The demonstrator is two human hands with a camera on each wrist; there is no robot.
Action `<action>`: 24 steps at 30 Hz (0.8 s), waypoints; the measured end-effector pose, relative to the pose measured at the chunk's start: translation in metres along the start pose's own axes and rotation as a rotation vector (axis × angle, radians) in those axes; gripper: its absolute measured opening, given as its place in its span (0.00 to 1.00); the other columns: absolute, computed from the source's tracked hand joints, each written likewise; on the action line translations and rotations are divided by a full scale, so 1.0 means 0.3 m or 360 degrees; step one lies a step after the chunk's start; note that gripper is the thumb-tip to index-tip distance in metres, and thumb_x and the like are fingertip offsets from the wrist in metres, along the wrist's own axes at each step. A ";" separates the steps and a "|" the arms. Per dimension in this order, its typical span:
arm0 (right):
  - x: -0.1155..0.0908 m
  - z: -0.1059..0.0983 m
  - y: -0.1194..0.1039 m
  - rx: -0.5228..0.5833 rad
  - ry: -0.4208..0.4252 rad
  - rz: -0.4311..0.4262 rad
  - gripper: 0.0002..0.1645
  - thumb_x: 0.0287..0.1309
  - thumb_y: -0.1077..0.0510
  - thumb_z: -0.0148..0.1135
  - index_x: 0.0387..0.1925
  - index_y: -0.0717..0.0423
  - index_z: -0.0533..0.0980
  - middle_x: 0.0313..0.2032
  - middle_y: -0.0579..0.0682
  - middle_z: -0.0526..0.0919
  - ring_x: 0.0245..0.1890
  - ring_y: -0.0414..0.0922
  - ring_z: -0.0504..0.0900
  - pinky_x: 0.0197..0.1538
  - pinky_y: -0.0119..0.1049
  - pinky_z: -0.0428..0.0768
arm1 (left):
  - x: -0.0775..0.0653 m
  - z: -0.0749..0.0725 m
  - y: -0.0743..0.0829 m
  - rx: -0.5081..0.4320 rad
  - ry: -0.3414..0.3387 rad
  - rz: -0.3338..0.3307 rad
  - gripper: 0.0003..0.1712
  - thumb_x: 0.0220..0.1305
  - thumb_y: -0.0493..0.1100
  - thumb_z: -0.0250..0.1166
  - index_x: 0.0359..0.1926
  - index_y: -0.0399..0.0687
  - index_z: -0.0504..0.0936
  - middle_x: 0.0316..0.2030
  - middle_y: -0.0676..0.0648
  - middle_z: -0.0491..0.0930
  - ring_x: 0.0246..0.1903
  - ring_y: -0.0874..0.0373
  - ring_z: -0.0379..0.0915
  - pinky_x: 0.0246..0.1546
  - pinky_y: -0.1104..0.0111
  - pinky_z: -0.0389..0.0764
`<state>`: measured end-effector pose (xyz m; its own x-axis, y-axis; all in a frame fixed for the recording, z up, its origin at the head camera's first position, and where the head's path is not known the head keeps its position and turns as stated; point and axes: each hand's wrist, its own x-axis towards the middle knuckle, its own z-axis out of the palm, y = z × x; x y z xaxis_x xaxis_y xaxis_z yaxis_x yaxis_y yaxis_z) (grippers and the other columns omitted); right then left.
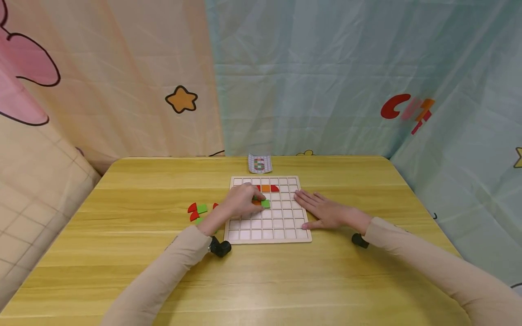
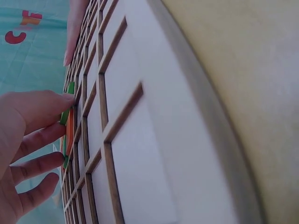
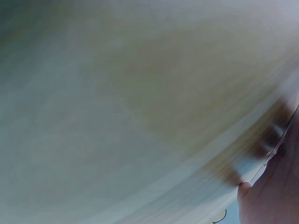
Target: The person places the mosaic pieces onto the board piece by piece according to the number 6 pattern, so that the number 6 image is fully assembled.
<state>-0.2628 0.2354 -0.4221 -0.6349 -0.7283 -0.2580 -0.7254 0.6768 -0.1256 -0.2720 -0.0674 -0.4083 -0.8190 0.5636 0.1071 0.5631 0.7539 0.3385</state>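
Observation:
My left hand [image 1: 244, 199] is over the upper middle of a white gridded board [image 1: 267, 234]. Its thumb and index finger pinch a green square tile [image 2: 71, 87], beside an orange tile [image 2: 70, 133]; the other fingers spread loosely. In the head view, part of the green tile [image 1: 266, 204] shows past the fingertips. Above lies a row with an orange square [image 1: 266, 188] and a red rounded piece [image 1: 275, 188]; another red piece is partly hidden by the hand. My right hand [image 1: 324, 212] lies flat, fingers straight, touching the board's right edge.
Left of the board lie several loose red and green pieces [image 1: 202, 208], some partly behind the left forearm. A small printed card [image 1: 259, 164] with a coloured figure on a grid sits behind the board. The wooden table [image 1: 269, 285] meets curtains at its back.

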 end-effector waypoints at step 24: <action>-0.004 -0.008 -0.008 0.0030 -0.0022 0.0014 0.56 0.63 0.27 0.42 0.76 0.54 0.35 0.77 0.52 0.32 0.77 0.51 0.34 0.74 0.55 0.43 | 0.011 0.003 0.013 -0.0009 -0.0053 0.0005 0.14 0.58 0.50 0.70 0.44 0.53 0.88 0.43 0.52 0.84 0.43 0.58 0.74 0.39 0.65 0.75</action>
<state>-0.2610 0.2344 -0.4192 -0.6372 -0.7209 -0.2725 -0.7146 0.6851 -0.1415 -0.2725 -0.0624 -0.4075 -0.8131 0.5770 0.0770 0.5649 0.7502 0.3437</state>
